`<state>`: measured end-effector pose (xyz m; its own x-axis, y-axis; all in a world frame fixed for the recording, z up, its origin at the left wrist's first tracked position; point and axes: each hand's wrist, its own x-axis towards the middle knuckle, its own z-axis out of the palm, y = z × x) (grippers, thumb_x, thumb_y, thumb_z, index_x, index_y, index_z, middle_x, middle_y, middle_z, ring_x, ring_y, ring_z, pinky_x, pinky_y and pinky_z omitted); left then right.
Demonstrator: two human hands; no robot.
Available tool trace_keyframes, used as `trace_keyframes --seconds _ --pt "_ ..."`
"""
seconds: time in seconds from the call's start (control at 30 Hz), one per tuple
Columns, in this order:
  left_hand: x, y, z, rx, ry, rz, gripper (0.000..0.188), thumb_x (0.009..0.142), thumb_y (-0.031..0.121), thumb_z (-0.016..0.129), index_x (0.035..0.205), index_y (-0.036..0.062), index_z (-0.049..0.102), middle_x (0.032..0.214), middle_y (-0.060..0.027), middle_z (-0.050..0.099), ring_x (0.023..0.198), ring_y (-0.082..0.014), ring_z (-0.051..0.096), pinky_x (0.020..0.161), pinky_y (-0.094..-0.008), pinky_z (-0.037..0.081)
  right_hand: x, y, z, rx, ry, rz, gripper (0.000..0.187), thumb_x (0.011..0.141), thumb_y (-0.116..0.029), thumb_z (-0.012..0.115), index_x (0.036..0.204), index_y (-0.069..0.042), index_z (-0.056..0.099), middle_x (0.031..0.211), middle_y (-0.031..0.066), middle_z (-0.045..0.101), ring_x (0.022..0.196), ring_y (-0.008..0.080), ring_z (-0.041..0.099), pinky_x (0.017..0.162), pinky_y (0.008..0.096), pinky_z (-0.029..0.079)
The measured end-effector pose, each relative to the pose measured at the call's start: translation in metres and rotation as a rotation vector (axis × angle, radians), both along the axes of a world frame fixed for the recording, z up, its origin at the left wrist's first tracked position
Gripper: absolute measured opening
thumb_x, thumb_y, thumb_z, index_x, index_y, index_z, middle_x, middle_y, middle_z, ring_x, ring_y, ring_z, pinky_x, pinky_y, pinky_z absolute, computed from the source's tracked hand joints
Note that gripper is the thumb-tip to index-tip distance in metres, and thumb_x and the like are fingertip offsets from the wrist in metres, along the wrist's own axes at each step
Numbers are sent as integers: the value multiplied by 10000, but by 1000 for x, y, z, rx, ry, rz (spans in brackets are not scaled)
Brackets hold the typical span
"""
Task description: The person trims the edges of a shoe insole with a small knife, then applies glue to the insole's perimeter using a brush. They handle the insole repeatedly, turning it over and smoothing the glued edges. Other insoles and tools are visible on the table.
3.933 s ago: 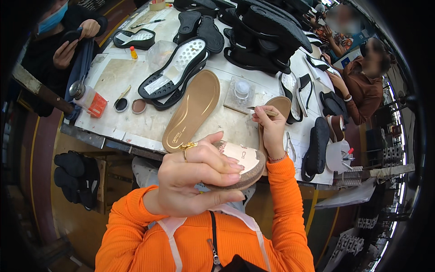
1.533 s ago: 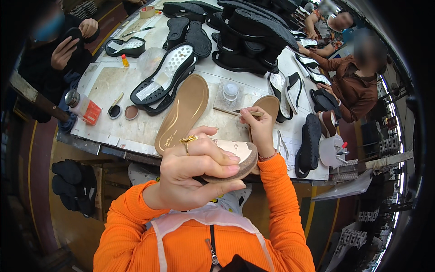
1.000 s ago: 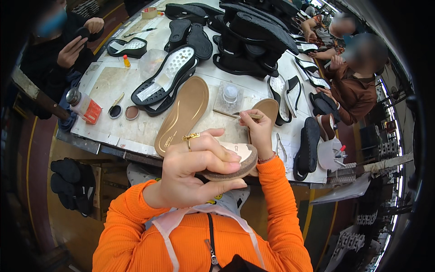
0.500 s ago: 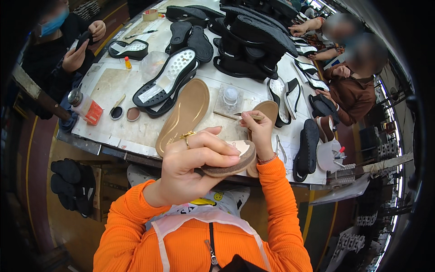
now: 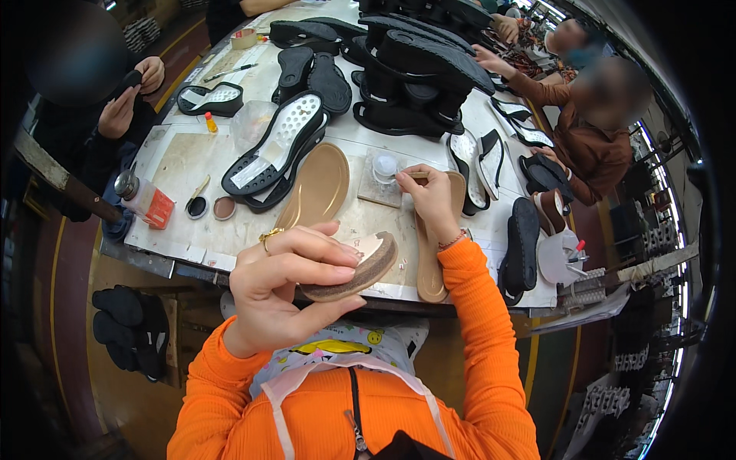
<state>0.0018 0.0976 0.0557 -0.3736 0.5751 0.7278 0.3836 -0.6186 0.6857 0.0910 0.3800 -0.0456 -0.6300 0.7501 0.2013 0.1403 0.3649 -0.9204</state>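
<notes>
Left hand (image 5: pixel 280 287) clamped on brown-edged beige insole (image 5: pixel 370 267), wearer's side of round translucent pot (image 5: pixel 385 165); right hand (image 5: pixel 432 202) pinching thin tan stick (image 5: pixel 418 175) beside pot.

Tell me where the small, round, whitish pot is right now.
In the head view, the pot sits on a square slab on the table, just left of the right hand.
</notes>
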Motion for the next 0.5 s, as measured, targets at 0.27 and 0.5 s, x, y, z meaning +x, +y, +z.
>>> trace_keyframes --seconds 0.27,0.5 --pt "-3 2 -5 47 -3 -52 307 633 36 865 885 39 689 920 -116 687 899 -225 684 960 -453 480 -7 -3 -2 213 -124 -42 157 821 -98 727 876 44 690 713 73 693 622 89 630 589 224 502" --pt "-3 2 -5 46 1 -58 305 626 34 868 876 41 695 918 -120 690 895 -232 687 954 -457 488 -8 -6 0 219 -124 -49 165 811 -105 736 873 42 697 725 90 703 626 106 642 595 237 507"
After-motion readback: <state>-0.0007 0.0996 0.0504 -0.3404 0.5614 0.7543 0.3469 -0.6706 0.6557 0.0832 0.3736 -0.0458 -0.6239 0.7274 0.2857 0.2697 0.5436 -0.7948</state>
